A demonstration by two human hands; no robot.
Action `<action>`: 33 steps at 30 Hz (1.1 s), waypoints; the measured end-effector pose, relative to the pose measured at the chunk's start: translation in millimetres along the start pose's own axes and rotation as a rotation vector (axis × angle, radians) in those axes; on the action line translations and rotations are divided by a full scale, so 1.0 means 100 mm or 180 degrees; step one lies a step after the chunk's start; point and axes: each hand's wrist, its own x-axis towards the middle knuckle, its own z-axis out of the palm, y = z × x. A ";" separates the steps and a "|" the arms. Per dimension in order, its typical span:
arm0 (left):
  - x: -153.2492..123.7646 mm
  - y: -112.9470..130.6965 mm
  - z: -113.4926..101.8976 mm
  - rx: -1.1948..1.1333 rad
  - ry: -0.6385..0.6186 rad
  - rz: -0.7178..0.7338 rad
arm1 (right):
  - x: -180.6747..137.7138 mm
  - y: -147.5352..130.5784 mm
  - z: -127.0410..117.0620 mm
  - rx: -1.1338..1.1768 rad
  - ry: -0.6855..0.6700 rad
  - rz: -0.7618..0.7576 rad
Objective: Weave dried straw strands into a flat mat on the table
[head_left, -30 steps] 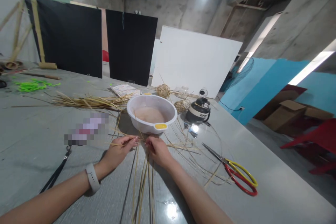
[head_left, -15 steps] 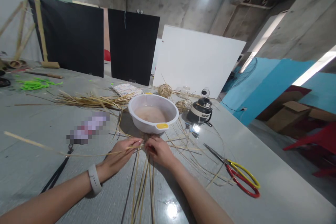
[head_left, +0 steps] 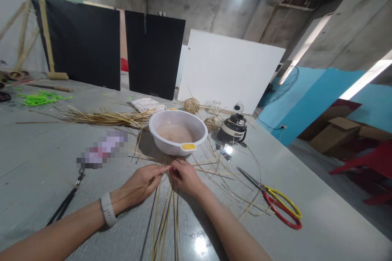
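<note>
Both my hands meet over a small woven centre of thin bamboo strips [head_left: 165, 216], just in front of a white basin [head_left: 154, 133] of cloudy water. My left hand [head_left: 142, 181], with a pale wristband, has thumb and fingers pinched on a strip at the crossing. Curled fingers of my right hand [head_left: 185, 175] press on the same weave from the right; its fingertips partly hide the crossing. Strips fan out toward me and to the right. Red-and-yellow-handled scissors [head_left: 275, 204] lie open on the table at the right.
A bundle of bamboo strips [head_left: 104, 117] lies left of the basin. Behind it are woven bamboo balls [head_left: 191, 105] and a black flask [head_left: 232, 129]. A blurred item with a black strap [head_left: 65, 202] rests at left. Green scraps [head_left: 41, 98] lie farther back.
The long strip sweeping out to the left has swung in and now shows only faintly across my left hand. My left fingertips have moved slightly right, closer to the right hand.
</note>
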 end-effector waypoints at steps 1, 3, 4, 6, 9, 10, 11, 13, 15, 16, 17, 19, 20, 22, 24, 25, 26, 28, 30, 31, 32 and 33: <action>0.00 0.00 0.00 -0.0010 -0.0016 0.0006 | 0.00 0.00 0.00 -0.0005 0.0007 0.0001; -0.01 0.01 0.00 -0.0032 -0.0004 -0.0054 | 0.00 0.00 0.00 0.0006 0.0032 -0.0001; -0.01 0.01 0.00 -0.0050 0.0011 -0.0100 | 0.00 0.00 0.00 0.0034 0.0036 -0.0001; -0.01 0.02 0.01 -0.0099 0.0051 -0.0203 | 0.00 0.00 0.00 0.0119 0.0033 0.0028; -0.01 0.03 0.01 -0.0185 0.0108 -0.0425 | 0.01 -0.03 -0.01 0.0217 0.0041 0.0149; -0.02 0.04 0.01 -0.0196 0.0139 -0.0523 | 0.01 -0.04 -0.01 0.0231 0.0051 0.0196; -0.02 0.04 0.02 -0.0191 0.0175 -0.0627 | 0.01 -0.04 -0.02 0.0250 0.0064 0.0241; -0.01 0.04 0.02 -0.0127 0.0241 -0.0792 | 0.01 -0.06 -0.02 0.0321 0.0075 0.0313; -0.01 0.04 0.03 0.0030 0.0296 -0.0864 | 0.01 -0.07 -0.03 0.0384 0.0069 0.0327; -0.01 0.04 0.03 0.0124 0.0325 -0.0851 | 0.01 -0.08 -0.04 0.0395 0.0061 0.0310; -0.01 0.04 0.03 0.0207 0.0357 -0.0817 | 0.01 -0.08 -0.04 0.0395 0.0047 0.0280; 0.00 0.04 0.03 0.0294 0.0412 -0.0761 | 0.02 -0.10 -0.05 0.0397 0.0035 0.0238; 0.00 0.04 0.02 0.0288 0.0435 -0.0760 | 0.02 -0.10 -0.05 0.0402 0.0039 0.0239; 0.00 0.03 0.00 0.0229 0.0457 -0.0810 | 0.02 -0.10 -0.05 0.0410 0.0036 0.0262; -0.01 0.03 -0.01 0.0194 0.0449 -0.0872 | 0.02 -0.10 -0.06 0.0440 0.0026 0.0308; -0.01 0.03 -0.01 0.0186 0.0431 -0.0906 | 0.02 -0.10 -0.06 0.0478 0.0024 0.0335; -0.01 0.03 -0.02 0.0172 0.0399 -0.0959 | 0.02 -0.10 -0.06 0.0536 0.0030 0.0364; -0.01 0.03 -0.02 0.0108 0.0323 -0.1108 | 0.02 -0.08 -0.06 0.0653 0.0069 0.0426; -0.01 0.03 -0.02 0.0042 0.0274 -0.1228 | 0.02 -0.07 -0.05 0.0716 0.0092 0.0489; 0.00 0.04 -0.02 0.0026 0.0261 -0.1248 | 0.02 -0.06 -0.04 0.0741 0.0086 0.0523; 0.00 0.04 -0.02 0.0023 0.0253 -0.1244 | 0.02 -0.06 -0.04 0.0769 0.0070 0.0557; 0.00 0.05 -0.02 0.0026 0.0252 -0.1233 | 0.02 -0.06 -0.03 0.0793 0.0051 0.0585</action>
